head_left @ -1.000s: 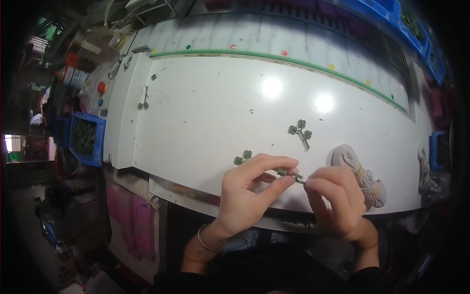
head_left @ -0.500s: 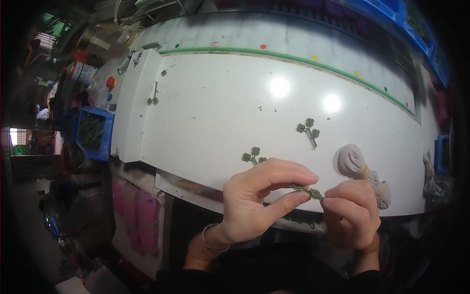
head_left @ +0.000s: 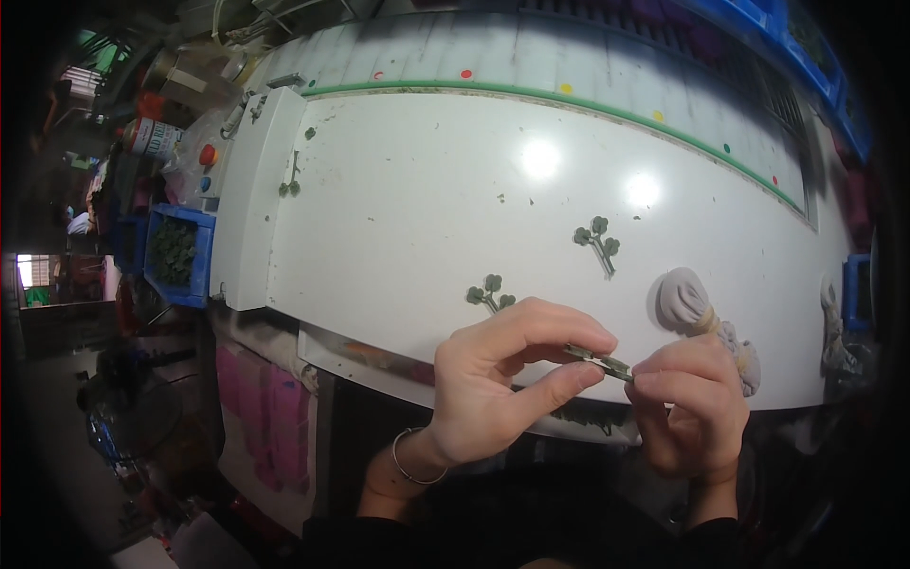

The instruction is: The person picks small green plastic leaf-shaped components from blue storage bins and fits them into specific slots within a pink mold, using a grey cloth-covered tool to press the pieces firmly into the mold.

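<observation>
At the near edge of the white table, both hands are on a small green leaf sprig (head_left: 607,364), apparently plastic and seen nearly edge-on. My left hand (head_left: 498,379) is closed in a pinch on its left end, thumb below and fingers above. The fingertips of my right hand (head_left: 697,398) press together on its right end; the fingers partly hide it. Just beyond the left hand lies a three-leaf green sprig (head_left: 492,292), its stem partly covered. Another three-leaf sprig (head_left: 597,245) rests farther off, to the right.
Right of my hands lies a grey cloth bundle (head_left: 684,299) tied with a tan band. A belt (head_left: 417,57) with coloured dots runs beyond the green strip (head_left: 512,90). A blue bin (head_left: 190,270) of green leaves stands left. Another sprig (head_left: 292,180) lies far left.
My right hand has shifted slightly right and up. The held sprig has turned more edge-on between the hands. Beyond the green strip, the belt's coloured dots have moved left.
</observation>
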`<action>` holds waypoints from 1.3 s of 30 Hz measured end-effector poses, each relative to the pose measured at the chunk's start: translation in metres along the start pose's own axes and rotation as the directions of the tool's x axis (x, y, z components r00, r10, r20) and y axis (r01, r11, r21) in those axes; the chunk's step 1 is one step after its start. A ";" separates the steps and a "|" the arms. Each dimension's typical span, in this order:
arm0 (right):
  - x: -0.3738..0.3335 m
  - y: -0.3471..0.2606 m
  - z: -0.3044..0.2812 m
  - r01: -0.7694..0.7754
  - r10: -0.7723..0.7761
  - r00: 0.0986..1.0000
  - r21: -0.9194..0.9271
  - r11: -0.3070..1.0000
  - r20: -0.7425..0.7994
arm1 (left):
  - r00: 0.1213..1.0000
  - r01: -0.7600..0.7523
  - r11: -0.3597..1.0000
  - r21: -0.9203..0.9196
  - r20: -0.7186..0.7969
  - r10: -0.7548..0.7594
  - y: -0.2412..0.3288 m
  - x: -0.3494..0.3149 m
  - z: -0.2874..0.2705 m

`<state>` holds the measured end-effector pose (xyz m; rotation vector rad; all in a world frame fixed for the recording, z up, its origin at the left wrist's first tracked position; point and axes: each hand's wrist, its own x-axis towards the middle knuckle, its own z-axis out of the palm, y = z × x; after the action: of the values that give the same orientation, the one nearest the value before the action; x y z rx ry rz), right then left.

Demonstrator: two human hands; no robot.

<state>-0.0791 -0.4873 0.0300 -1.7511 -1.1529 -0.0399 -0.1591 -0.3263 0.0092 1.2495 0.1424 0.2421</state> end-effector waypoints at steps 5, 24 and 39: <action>-0.002 0.001 -0.001 -0.047 0.047 0.999 0.008 0.999 0.017 | 0.998 0.060 0.997 -0.057 0.022 -0.059 0.002 -0.003 -0.004; -0.004 0.003 0.001 -0.033 0.033 0.999 0.038 0.999 0.015 | 0.987 0.159 0.977 -0.139 -0.016 -0.163 0.006 -0.009 0.001; -0.004 0.006 0.006 -0.042 0.043 0.999 -0.005 0.999 0.028 | 1.000 -0.022 0.989 0.143 -0.017 0.024 0.006 -0.006 -0.001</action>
<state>-0.0803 -0.4859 0.0207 -1.7848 -1.1365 0.0081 -0.1659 -0.3255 0.0148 1.3922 0.1636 0.2673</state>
